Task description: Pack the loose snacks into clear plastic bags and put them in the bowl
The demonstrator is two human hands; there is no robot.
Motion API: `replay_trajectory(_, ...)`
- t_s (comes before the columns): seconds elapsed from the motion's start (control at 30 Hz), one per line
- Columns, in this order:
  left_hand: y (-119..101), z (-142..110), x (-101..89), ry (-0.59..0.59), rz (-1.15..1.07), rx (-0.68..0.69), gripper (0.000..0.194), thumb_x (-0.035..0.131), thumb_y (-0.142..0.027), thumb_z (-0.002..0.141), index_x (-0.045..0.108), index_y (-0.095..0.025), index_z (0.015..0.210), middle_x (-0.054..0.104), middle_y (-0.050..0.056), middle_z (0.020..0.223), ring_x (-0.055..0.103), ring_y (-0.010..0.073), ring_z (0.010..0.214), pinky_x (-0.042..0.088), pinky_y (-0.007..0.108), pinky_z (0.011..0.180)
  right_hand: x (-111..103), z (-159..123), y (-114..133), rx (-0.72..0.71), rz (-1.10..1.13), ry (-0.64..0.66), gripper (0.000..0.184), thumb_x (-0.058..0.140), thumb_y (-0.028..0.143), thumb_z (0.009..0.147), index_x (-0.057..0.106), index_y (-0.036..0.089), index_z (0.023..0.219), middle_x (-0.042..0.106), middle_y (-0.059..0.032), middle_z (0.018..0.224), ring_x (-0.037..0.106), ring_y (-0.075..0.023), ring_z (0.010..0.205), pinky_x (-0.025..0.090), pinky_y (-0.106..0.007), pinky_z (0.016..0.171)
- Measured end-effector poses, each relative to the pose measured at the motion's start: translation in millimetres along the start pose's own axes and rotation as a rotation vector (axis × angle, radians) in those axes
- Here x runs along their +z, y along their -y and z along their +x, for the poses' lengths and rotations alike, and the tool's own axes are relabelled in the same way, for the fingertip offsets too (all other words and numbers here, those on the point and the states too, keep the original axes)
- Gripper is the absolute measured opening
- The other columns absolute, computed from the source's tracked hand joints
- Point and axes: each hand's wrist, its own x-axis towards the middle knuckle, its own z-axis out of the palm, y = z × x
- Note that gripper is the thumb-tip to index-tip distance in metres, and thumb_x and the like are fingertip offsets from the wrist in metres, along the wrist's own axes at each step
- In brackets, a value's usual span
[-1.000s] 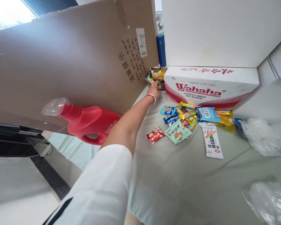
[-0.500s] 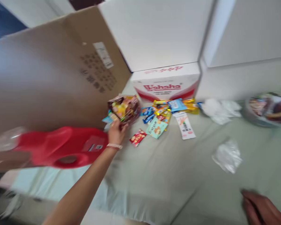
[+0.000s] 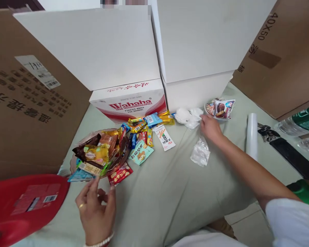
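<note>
My left hand [image 3: 96, 209], with a ring and a bead bracelet, has its fingers apart and is empty. Its fingertips are by the front rim of a clear bowl [image 3: 72, 167] heaped with wrapped snacks [image 3: 95, 152]. A red snack packet [image 3: 120, 173] lies just beyond my thumb. Farther right, my right hand [image 3: 210, 128] pinches the right edge of a crumpled white plastic bag [image 3: 184, 116]; its fingertips are partly hidden. Behind that hand stands a smaller bowl [image 3: 206, 103] with packaged snacks [image 3: 223, 108]. Another crumpled clear bag [image 3: 200, 153] lies in front.
Loose snack packets [image 3: 141, 152] and a white snack packet [image 3: 164, 138] lie before a Wahaha carton [image 3: 130, 103]. A red jug [image 3: 28, 202] is at left. At right are a white roll [image 3: 251, 135], keys [image 3: 266, 133], a black phone [image 3: 293, 157] and a bottle [image 3: 305, 118]. Cardboard panels [image 3: 28, 103] flank the table.
My left hand has drawn back from the snack bowl toward me. My right hand has reached forward to the white plastic bag. The view has swung right.
</note>
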Motion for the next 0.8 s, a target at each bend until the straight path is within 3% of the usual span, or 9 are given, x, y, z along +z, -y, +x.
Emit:
replay_trajectory(0.1, -9.7, -39.7, -2.4, -0.021, 0.015, 0.08, 0.035, 0.058, -0.039, 0.094, 0.063, -0.019, 0.122, 0.062, 0.015, 0.119, 0.062, 0.0262, 0.1, 0.057, 0.043, 0.085, 21.6, 52.3, 14.8, 0.183, -0.076, 0.077, 0.041, 0.044, 0.005, 0.093, 0.061, 0.007, 0.129, 0.062, -0.0239, 0.129, 0.066, -0.0296, 0.106, 0.047, -0.035, 0.086)
replay_trajectory(0.2, -6.7, -79.6, -2.5, 0.082, -0.027, 0.088, 0.021, 0.059, -0.035, 0.094, 0.068, -0.023, 0.107, 0.062, 0.012, 0.122, 0.066, 0.0191, 0.08, 0.06, 0.039, 0.075, 26.1, 62.7, 20.5, 0.25, -0.047, 0.097, 0.034, 0.045, 0.001, 0.09, 0.068, 0.003, 0.115, 0.066, -0.0263, 0.117, 0.068, -0.0313, 0.102, 0.047, -0.036, 0.083)
replay_trajectory(0.33, 3.8, -115.8, 0.8, 0.142, -0.114, -0.012, 0.017, 0.06, -0.034, 0.094, 0.071, -0.025, 0.104, 0.067, 0.01, 0.117, 0.069, 0.0232, 0.098, 0.061, 0.039, 0.08, 6.7, 18.2, 14.3, 0.249, 0.086, -0.056, 0.025, 0.047, 0.018, 0.097, 0.068, 0.011, 0.109, 0.069, -0.0183, 0.113, 0.066, -0.0258, 0.098, 0.047, -0.033, 0.08)
replay_trajectory(0.4, 1.5, -123.1, 3.4, 0.134, -0.184, -0.079, 0.018, 0.06, -0.037, 0.095, 0.071, -0.025, 0.102, 0.069, 0.009, 0.111, 0.069, 0.0235, 0.101, 0.06, 0.039, 0.083, -5.2, -20.8, 17.0, 0.25, 0.426, -0.14, 0.022, 0.053, 0.031, 0.096, 0.067, 0.016, 0.106, 0.069, -0.0105, 0.101, 0.063, -0.0188, 0.081, 0.046, -0.029, 0.07)
replay_trajectory(0.47, -10.8, -122.3, 7.7, 0.163, -0.291, -0.153, 0.022, 0.06, -0.042, 0.095, 0.072, -0.024, 0.098, 0.071, 0.008, 0.103, 0.069, 0.023, 0.097, 0.059, 0.037, 0.083, -11.6, -62.3, 30.2, 0.273, 0.959, -0.029, 0.024, 0.062, 0.042, 0.09, 0.065, 0.019, 0.098, 0.065, -0.0039, 0.084, 0.05, -0.0123, 0.058, 0.037, -0.026, 0.054)
replay_trajectory(0.57, -47.8, -106.7, 21.4, 0.288, -0.535, -0.265, 0.03, 0.057, -0.049, 0.096, 0.071, -0.022, 0.094, 0.069, 0.006, 0.089, 0.067, 0.0195, 0.081, 0.056, 0.032, 0.074, -6.4, -111.8, 63.6, 0.263, 1.433, 0.397, 0.033, 0.075, 0.05, 0.08, 0.065, 0.02, 0.089, 0.061, -0.0001, 0.074, 0.035, -0.0064, 0.047, 0.024, -0.024, 0.045)
replay_trajectory(0.63, -78.0, -88.9, 36.7, 0.379, -0.739, -0.322, 0.035, 0.057, -0.054, 0.095, 0.069, -0.022, 0.101, 0.068, 0.006, 0.087, 0.064, 0.017, 0.073, 0.054, 0.029, 0.067, 5.0, -130.9, 84.6, 0.217, 1.499, 0.562, 0.036, 0.077, 0.053, 0.08, 0.065, 0.019, 0.087, 0.061, 0.0008, 0.072, 0.032, -0.0052, 0.046, 0.022, -0.023, 0.045)
replay_trajectory(0.73, -114.1, -59.0, 64.2, 0.417, -0.953, -0.331, 0.049, 0.075, -0.054, 0.082, 0.063, -0.022, 0.118, 0.067, 0.011, 0.115, 0.066, 0.0204, 0.095, 0.054, 0.029, 0.074, 23.7, -143.0, 101.3, 0.107, 1.467, 0.655, 0.037, 0.073, 0.054, 0.084, 0.066, 0.019, 0.087, 0.06, 0.002, 0.072, 0.035, -0.0057, 0.048, 0.025, -0.023, 0.046)
replay_trajectory(0.8, -125.0, -43.7, 80.2, 0.414, -0.972, -0.354, 0.04, 0.079, -0.05, 0.078, 0.066, -0.02, 0.103, 0.067, 0.008, 0.102, 0.064, 0.0187, 0.09, 0.051, 0.026, 0.072, 31.1, -144.1, 101.2, 0.05, 1.446, 0.69, 0.035, 0.072, 0.053, 0.086, 0.066, 0.018, 0.089, 0.06, 0.0023, 0.073, 0.038, -0.0062, 0.051, 0.027, -0.023, 0.048)
